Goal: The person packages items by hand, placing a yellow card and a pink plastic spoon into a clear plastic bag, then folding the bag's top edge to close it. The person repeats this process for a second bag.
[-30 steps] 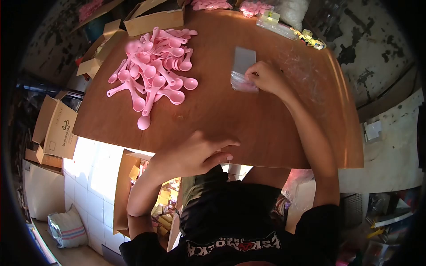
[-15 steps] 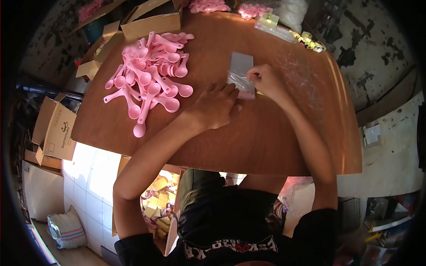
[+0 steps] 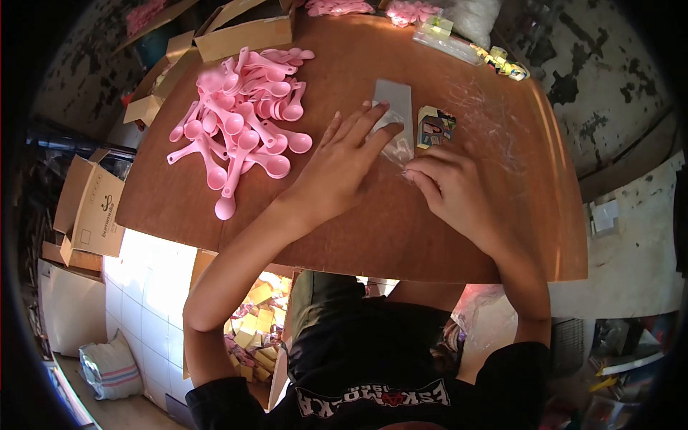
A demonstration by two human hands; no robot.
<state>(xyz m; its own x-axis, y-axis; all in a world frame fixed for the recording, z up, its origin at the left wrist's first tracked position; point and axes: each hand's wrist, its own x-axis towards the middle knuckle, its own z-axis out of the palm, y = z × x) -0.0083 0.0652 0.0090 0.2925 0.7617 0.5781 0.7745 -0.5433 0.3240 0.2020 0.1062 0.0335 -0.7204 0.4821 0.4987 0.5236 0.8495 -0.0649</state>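
Observation:
A stack of clear plastic bags [image 3: 395,97] lies on the brown table. My left hand [image 3: 337,168] rests against it with fingers stretched out and spread, the tips on the plastic. At the near end of the stack, my right hand [image 3: 455,190] pinches the corner of a clear plastic bag between thumb and forefinger. Just beyond that hand sits a small pile of printed cards [image 3: 436,127], partly yellow and dark. To the left of my left hand is a heap of pink measuring spoons [image 3: 247,140], loosely piled on one another.
Thin clear plastic scraps [image 3: 487,122] lie on the right of the table [image 3: 373,244]. At the back are a cardboard box [image 3: 244,32], pink bundles [image 3: 337,7] and a yellow-patterned strip [image 3: 502,63]. Below the left edge, a box holds yellow pieces [image 3: 258,308].
My right hand has moved toward me, uncovering the printed cards. My left hand has shifted slightly, and its fingers have straightened and spread over the plastic bags.

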